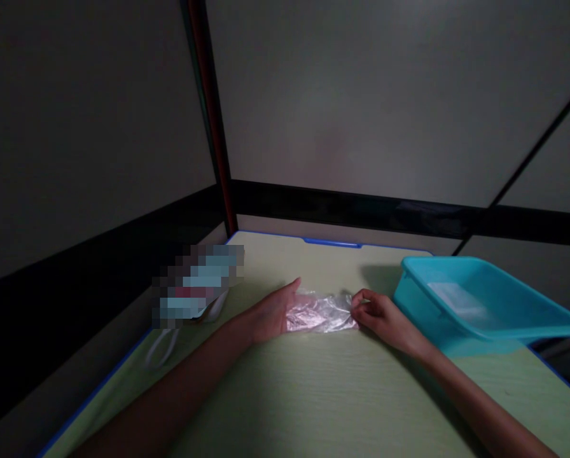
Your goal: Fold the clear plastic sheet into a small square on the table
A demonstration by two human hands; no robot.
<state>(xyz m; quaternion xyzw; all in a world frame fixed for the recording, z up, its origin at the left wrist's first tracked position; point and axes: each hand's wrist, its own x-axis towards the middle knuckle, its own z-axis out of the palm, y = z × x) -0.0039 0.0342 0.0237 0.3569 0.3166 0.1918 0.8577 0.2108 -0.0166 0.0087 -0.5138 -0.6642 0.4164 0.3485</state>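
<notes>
A crinkled, shiny clear plastic bag [320, 313] stretches between my two hands, low over the middle of the table. At its left end is my left hand [269, 314], thumb pointing up and away, with the other fingers mostly hidden by the bag. My right hand [381, 319] pinches the bag's right end between thumb and bent fingers. The bag has a pinkish tint on its left part; whether anything lies inside cannot be made out.
A turquoise plastic basin [509, 335] stands at the right, with a whitish flat piece [457, 300] inside. On the left lies a pixelated object [199, 283] with a white strap loop [163, 348]. The pale table [313, 388] has a blue edge; dark-banded walls rise behind and left.
</notes>
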